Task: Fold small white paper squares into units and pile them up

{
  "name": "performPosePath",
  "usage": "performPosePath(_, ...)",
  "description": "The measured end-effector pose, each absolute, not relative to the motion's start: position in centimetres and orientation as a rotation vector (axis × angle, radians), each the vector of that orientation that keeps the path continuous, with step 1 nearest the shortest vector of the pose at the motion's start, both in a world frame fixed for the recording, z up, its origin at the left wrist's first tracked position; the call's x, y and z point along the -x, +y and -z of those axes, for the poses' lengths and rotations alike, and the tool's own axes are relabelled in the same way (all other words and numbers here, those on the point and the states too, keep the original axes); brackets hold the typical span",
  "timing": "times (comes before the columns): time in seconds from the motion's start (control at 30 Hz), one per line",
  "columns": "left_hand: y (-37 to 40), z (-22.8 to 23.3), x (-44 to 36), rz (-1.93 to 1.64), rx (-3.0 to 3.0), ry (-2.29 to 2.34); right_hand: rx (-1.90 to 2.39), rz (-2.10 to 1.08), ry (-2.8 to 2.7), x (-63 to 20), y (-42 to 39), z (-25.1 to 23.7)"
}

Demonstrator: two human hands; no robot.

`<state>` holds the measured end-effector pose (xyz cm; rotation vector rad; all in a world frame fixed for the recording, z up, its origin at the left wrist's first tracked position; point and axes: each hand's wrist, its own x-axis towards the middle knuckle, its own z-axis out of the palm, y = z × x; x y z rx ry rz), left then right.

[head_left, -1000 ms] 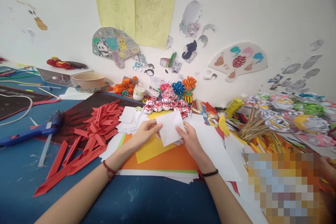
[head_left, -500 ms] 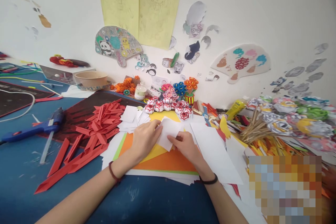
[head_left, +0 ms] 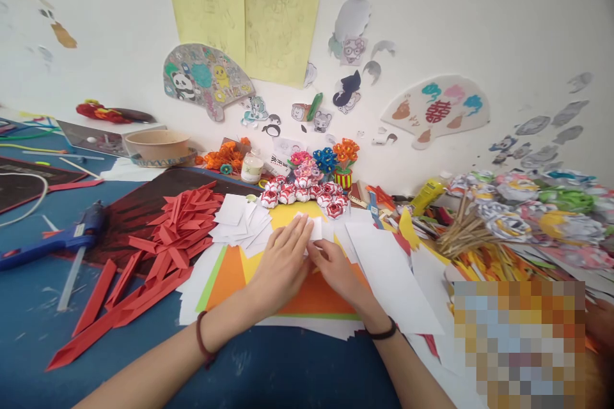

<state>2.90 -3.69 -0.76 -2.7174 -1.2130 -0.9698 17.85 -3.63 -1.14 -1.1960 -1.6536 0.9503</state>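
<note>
My left hand point(head_left: 282, 260) lies flat with fingers spread on a small white paper square point(head_left: 317, 228), pressing it onto the stack of coloured sheets point(head_left: 230, 273). Most of the square is hidden under the hand. My right hand point(head_left: 336, 268) pinches the square's near edge beside the left fingers. A pile of white paper squares point(head_left: 240, 220) lies just left of my hands, and a larger white sheet point(head_left: 391, 275) lies to the right.
Folded red paper pieces point(head_left: 180, 230) and red strips point(head_left: 103, 307) cover the left of the blue table. A blue glue gun point(head_left: 57, 239), a beige bowl point(head_left: 156, 144), red-white paper balls point(head_left: 302, 192), wooden sticks point(head_left: 467, 230) and paper flowers point(head_left: 542, 204) lie around.
The white square was held up between both hands; now it is down on the coloured sheets, with my left hand flattened over it and my right hand at its edge.
</note>
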Motion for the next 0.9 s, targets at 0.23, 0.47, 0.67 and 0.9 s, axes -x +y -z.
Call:
performPosePath(0.23,-3.8,0.5,-2.8,1.362,2.938,-1.297,1.239,-0.882,-1.584,-18.7,-3.1,1.1)
performPosePath(0.47,-2.3,-0.9,-1.1,1.647,2.860,-1.712,1.173,-1.060,-1.455,-19.5,-3.0,0.7)
performPosePath(0.67,-1.5,0.0,-1.0,1.657,2.914,-1.713,1.082,-1.159,-1.512,-19.6,-3.1,0.3)
performPosePath(0.9,-1.1,0.4,-1.3,2.185,3.005,-1.867,0.952,-1.377,-1.536,-20.2,-3.3,-0.4)
